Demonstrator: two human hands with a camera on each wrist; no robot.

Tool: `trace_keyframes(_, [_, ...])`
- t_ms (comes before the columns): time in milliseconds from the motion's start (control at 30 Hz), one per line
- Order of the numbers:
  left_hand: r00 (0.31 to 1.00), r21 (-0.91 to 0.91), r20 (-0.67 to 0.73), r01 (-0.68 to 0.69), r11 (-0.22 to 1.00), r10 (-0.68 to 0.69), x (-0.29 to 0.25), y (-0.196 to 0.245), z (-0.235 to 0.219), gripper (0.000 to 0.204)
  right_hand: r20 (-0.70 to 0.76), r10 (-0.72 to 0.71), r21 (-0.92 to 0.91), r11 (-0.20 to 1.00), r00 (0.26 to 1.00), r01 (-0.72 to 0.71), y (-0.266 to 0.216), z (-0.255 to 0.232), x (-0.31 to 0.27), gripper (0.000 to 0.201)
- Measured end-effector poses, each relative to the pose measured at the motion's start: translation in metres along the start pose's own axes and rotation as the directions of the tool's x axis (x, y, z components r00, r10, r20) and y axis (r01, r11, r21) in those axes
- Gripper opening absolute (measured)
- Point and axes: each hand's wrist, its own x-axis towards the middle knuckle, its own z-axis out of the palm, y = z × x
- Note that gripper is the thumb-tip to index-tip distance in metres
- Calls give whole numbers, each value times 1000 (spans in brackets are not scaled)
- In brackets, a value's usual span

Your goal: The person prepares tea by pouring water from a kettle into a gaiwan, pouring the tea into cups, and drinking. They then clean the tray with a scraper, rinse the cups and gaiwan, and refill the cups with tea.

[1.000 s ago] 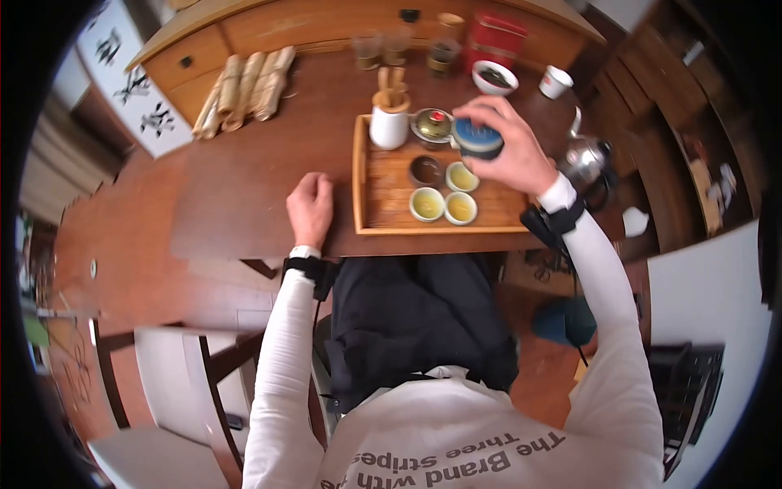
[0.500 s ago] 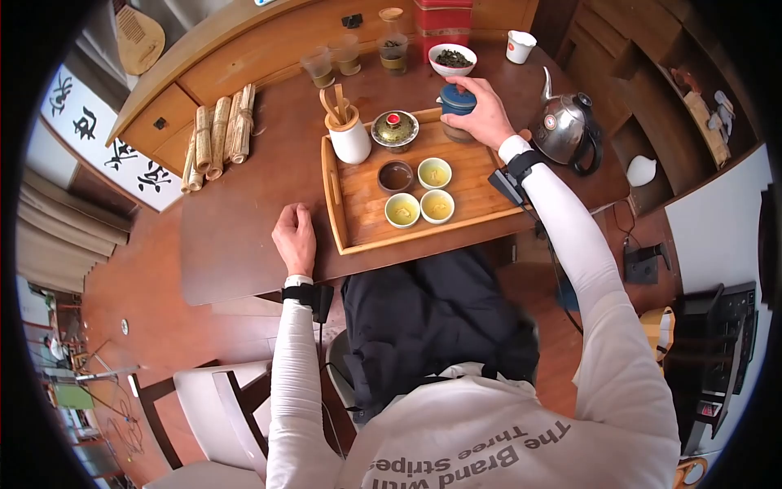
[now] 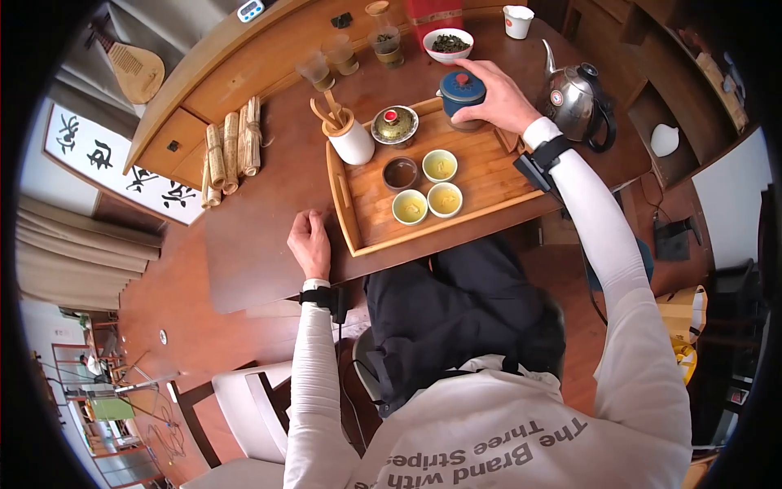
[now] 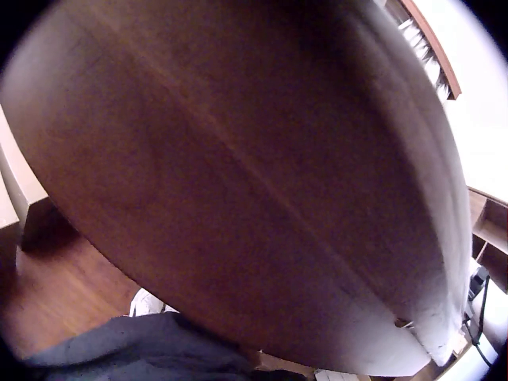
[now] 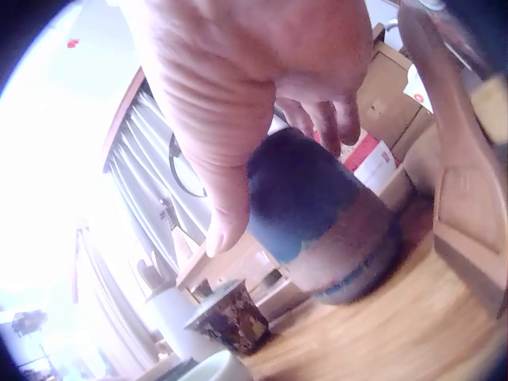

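A small blue lidded pot [image 3: 461, 91] with a red knob and brown lower part stands at the tray's back right. My right hand [image 3: 503, 99] spreads around it, thumb at the front and fingers behind; in the right wrist view the straight thumb [image 5: 228, 210] lies along the pot's left side. My left hand [image 3: 310, 244] rests loosely curled on the table, holding nothing. On the wooden tray [image 3: 362, 232] are a dark cup [image 3: 401, 174] and three pale cups of yellow tea, one nearest the front [image 3: 410, 208]. A patterned lidded bowl [image 3: 394, 125] sits left of the pot.
A white holder [image 3: 353, 143] with wooden tools stands at the tray's left. A steel kettle [image 3: 574, 102] stands right of it. Behind are a bowl of leaves [image 3: 448, 46], plastic cups [image 3: 344, 54] and a paper cup [image 3: 518, 22]. Bamboo scrolls [image 3: 232, 151] lie at the left.
My right hand has brought the blue pot from over the tray to its back right corner. Its grip has since widened around the pot. The left hand stays on the table.
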Motion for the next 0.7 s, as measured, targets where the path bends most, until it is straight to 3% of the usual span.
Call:
trace_keyframes(67, [1000, 19, -5, -4, 1000, 4, 4, 2, -1, 25, -146, -61, -4, 998, 987, 61, -12, -24, -7, 88])
trace_keyframes(100, [998, 30, 42, 54, 998, -56, 4, 6, -5, 26, -241, 49, 128, 992, 969, -18, -12, -32, -15, 78])
trace_keyframes(167, [989, 49, 85, 117, 992, -121, 1, 5, -7, 28, -386, 238, 398, 915, 891, -72, -17, -54, -40, 40])
trace_keyframes(200, [993, -30, 75, 98, 995, -96, 3, -3, -4, 26, -491, 381, 500, 860, 783, -105, -19, -59, -53, 26])
trace_keyframes(233, [996, -109, 63, 76, 991, -69, 5, -7, -3, 25, -519, 458, 552, 824, 721, -126, -10, -63, -67, 27])
trace_keyframes(267, [996, -104, 61, 72, 992, -65, 6, -4, -5, 25, -568, 430, 486, 863, 701, -136, 2, -61, -79, 32])
trace_keyframes(333, [984, -247, 133, 150, 957, -120, 10, 3, -8, 20, -587, 383, 411, 900, 713, -146, 21, -46, -101, 32])
trace_keyframes(367, [983, -239, 142, 147, 960, -115, 11, 14, -10, 20, -595, 340, 329, 930, 729, -164, 23, -41, -109, 33])
trace_keyframes(433, [994, -75, 84, 71, 995, -65, 7, 41, -18, 15, -583, 375, 342, 918, 720, -201, 33, -32, -122, 37])
trace_keyframes(500, [995, -61, 86, 62, 996, -57, -3, 81, -16, 13, -494, 509, 521, 822, 705, -229, 45, -22, -127, 38])
trace_keyframes(533, [988, 10, 146, -52, 999, 50, -11, 92, -13, 17, -407, 636, 663, 700, 656, -267, 36, -19, -126, 41])
trace_keyframes(567, [965, 75, 216, -168, 983, 148, -19, 103, -10, 22, -398, 645, 672, 689, 653, -271, 35, -16, -128, 41])
trace_keyframes(633, [919, 145, 358, -227, 963, 163, -35, 123, 4, 40, -258, 740, 852, 477, 621, -214, 39, -14, -130, 41])
trace_keyframes(700, [899, 245, 432, -195, 950, 73, -46, 133, 20, 52, -270, 748, 864, 466, 607, -190, 36, -14, -129, 42])
